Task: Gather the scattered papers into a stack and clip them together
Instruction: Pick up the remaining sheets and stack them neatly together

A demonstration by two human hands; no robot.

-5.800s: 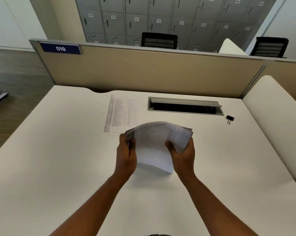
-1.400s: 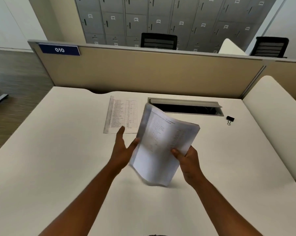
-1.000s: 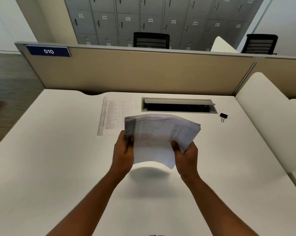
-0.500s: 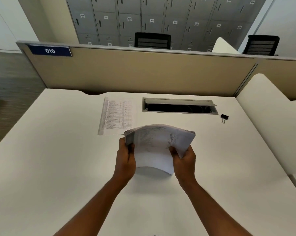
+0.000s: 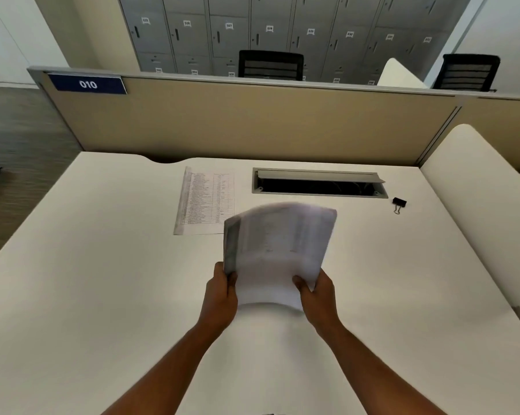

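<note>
both hands hold a thick stack of papers (image 5: 278,253) above the middle of a white desk (image 5: 103,295), its far end now tipped up higher than half a second ago, when the sheets lay lower and flatter between the hands. the left hand (image 5: 221,298) grips the stack's near left corner, fingers curled around the edge; the right hand (image 5: 318,298) grips the near right corner, thumb on top of the paper. the stack is blurred with motion, its printed lines faint, the left edge showing the grey layered thickness of many sheets, and the near edge bowing just above the desk surface.

one printed sheet (image 5: 206,200) lies flat on the desk just beyond the stack to the left, in the same spot as in the earlier frames, its near right corner hidden behind the raised papers. a black binder clip (image 5: 398,202) sits unmoved on the desk at the far right, well apart from the hands, just past the right end of the open cable tray (image 5: 318,185) set into the desktop. a beige partition (image 5: 252,121) with a blue "010" plate (image 5: 86,84) closes off the far side.
</note>
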